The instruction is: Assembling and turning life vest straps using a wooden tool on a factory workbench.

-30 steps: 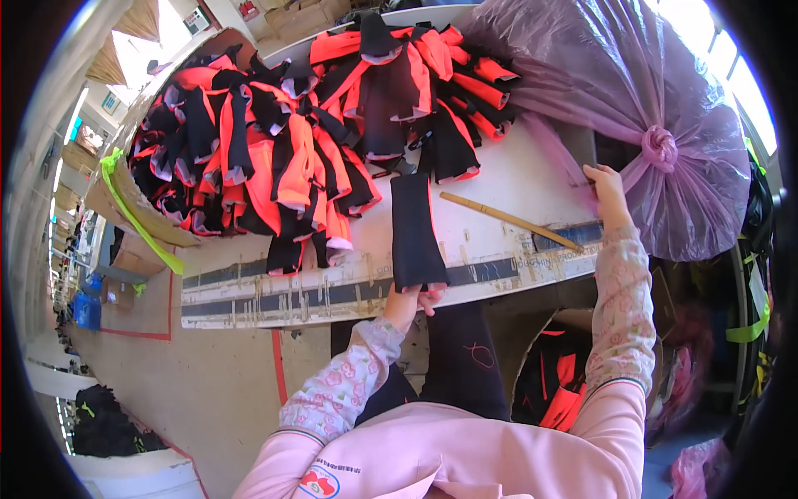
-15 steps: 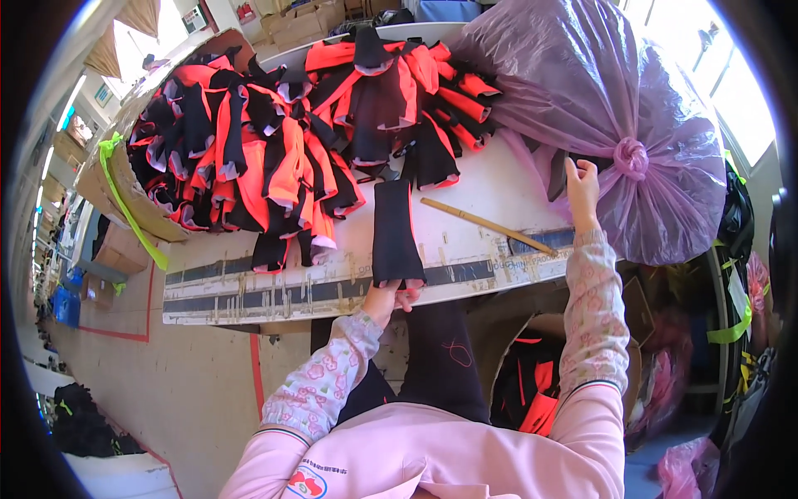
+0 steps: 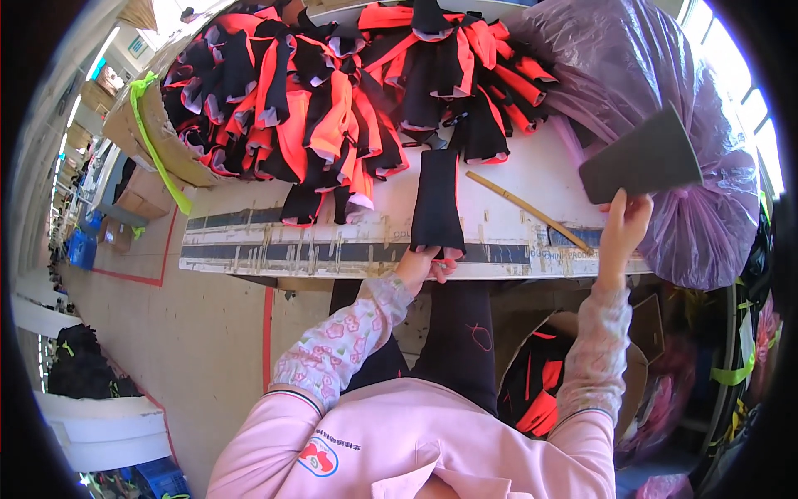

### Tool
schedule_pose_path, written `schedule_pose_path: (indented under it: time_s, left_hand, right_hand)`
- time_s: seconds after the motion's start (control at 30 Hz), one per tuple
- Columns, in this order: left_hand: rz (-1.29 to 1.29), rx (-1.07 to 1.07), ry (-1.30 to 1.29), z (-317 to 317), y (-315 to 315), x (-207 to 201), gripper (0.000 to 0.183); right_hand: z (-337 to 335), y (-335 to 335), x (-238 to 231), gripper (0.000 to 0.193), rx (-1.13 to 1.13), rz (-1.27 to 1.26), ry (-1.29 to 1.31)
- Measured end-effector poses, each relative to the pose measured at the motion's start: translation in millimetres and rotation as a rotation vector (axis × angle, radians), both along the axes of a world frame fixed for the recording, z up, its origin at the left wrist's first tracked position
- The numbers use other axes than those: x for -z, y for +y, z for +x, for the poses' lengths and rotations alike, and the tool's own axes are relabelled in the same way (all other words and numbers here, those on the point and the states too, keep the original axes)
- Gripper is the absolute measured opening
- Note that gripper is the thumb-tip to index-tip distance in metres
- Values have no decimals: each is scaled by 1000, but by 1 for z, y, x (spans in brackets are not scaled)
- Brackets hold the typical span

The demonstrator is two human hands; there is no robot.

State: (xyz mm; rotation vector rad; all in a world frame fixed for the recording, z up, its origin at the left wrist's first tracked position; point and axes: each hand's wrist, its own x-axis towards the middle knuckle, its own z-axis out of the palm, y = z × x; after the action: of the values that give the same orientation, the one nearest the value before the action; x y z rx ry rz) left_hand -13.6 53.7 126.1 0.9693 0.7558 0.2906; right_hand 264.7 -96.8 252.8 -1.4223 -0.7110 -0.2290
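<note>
My left hand (image 3: 426,266) is closed on the near end of a black fabric sleeve (image 3: 438,200) with a pinkish-orange lining, which lies on the white table (image 3: 357,237) and reaches its front edge. Some of those fingers are hidden beneath the cloth. At the right, my right hand (image 3: 625,229) pinches the lower edge of a flat dark grey pad (image 3: 642,158), holding it up in front of a tied purple plastic bag (image 3: 706,237). Between the two hands, a yellowish wooden ruler (image 3: 528,212) lies slantwise on the table.
Many black and orange fabric sleeves (image 3: 291,125) are heaped across the back and left of the table, beside a cardboard box edge (image 3: 158,133) with a lime strap (image 3: 158,154). Below the table at right, a carton (image 3: 636,374) stands near black and orange pieces (image 3: 540,378).
My right hand has lifted the grey pad up from beside the purple bag. My left hand still holds the sleeve. The whole view has shifted, with the table now higher and further right.
</note>
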Motion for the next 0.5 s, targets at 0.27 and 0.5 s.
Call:
schedule_pose_path:
  time_s: [0.27,0.5]
  left_hand:
    - [-218,-97,-309,6,-10,-13,19]
    - [110,40,-291,4,-35,-19,18]
  right_hand:
    - [-157,-19,22,29,-594,-276,-405]
    - [-141,8,53,30,-303,-544,-774]
